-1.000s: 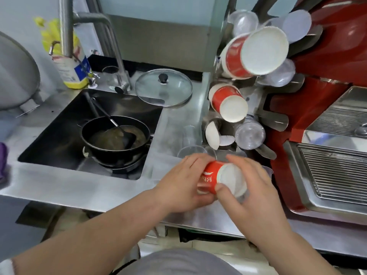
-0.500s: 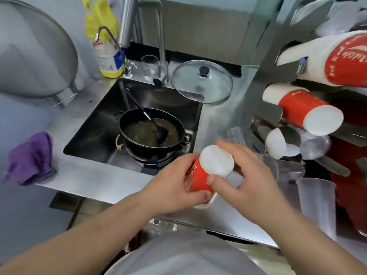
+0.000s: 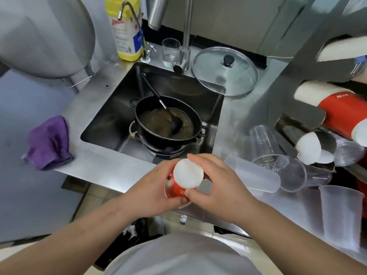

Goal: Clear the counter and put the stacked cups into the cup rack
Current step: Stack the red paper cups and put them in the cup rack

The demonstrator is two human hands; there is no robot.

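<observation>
Red paper cup (image 3: 179, 186) clasped by left hand (image 3: 151, 192) and right hand (image 3: 220, 192).

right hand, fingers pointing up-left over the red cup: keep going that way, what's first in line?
Likely the black pan in the sink, past the red cup held by the right hand. Depth is unclear; the hand sits higher.

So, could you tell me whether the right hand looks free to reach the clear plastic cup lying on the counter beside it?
Probably not yet: the right hand and left hand both grip the red paper cups. The path to the clear plastic cup looks unobstructed once it lets go.
</observation>
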